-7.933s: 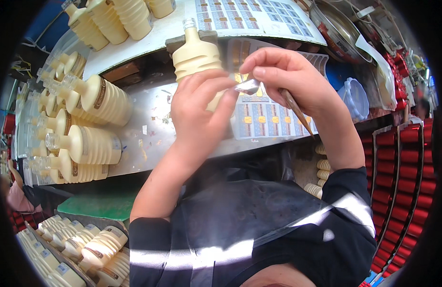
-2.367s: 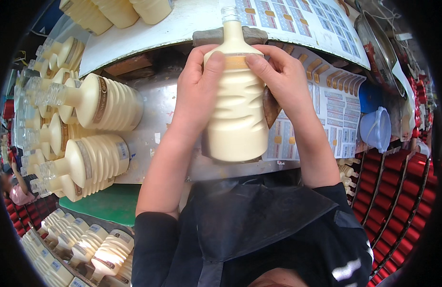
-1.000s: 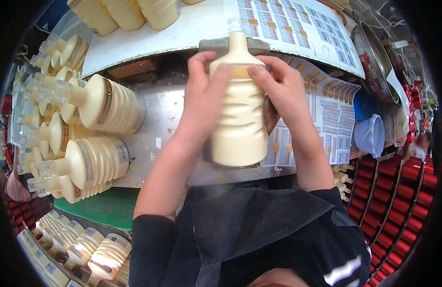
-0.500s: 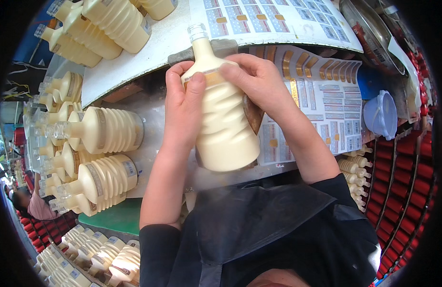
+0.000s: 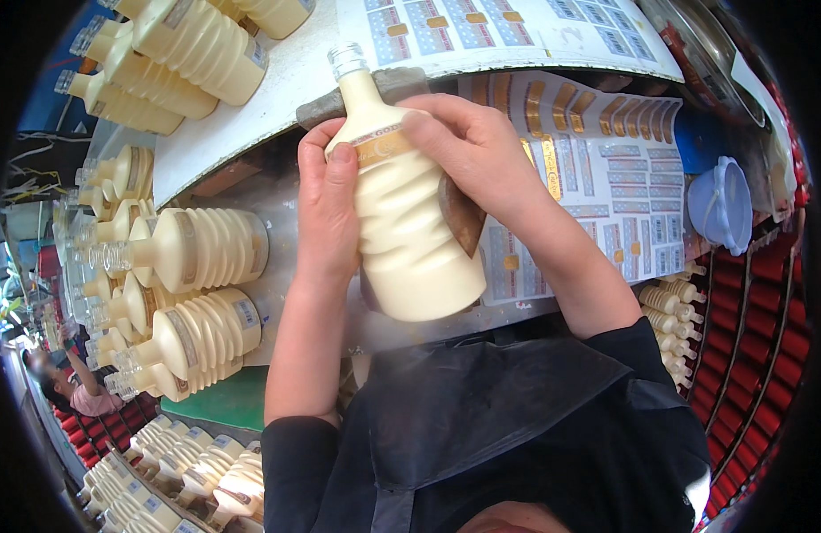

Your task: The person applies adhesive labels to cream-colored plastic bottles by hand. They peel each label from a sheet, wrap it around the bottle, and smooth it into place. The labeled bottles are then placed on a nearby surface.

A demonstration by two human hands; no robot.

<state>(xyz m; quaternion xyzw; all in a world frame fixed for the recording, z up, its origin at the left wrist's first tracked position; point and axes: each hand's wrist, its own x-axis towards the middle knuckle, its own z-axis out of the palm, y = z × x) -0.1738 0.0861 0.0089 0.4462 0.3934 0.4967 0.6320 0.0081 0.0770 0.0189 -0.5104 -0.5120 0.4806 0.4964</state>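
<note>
A cream-coloured bottle [image 5: 415,231] with wavy ribbed sides and a clear glass neck lies tilted in front of me, its neck pointing away. Across its shoulder runs a gold decal band [image 5: 381,148]. My left hand [image 5: 329,200] wraps the bottle's left side, thumb at the band's left end. From the right, my right hand [image 5: 472,151] grips the shoulder, its thumb pressed on the band's right part. A brown, flat, pointed piece [image 5: 464,218] shows beside the bottle under my right hand; whether I hold it or it lies there, I cannot tell.
Decal sheets [image 5: 619,178] lie right of the bottle, and another sheet [image 5: 464,27] on the white board beyond. Similar bottles [image 5: 210,249] lie stacked at left; others [image 5: 197,53] stand far left. A pale blue bucket [image 5: 719,209] is at right. Another person [image 5: 86,391] is at far left.
My right thumb has shifted slightly left along the band, and more of the gold band now shows. The whole view has moved a little. Both hands stay on the bottle.
</note>
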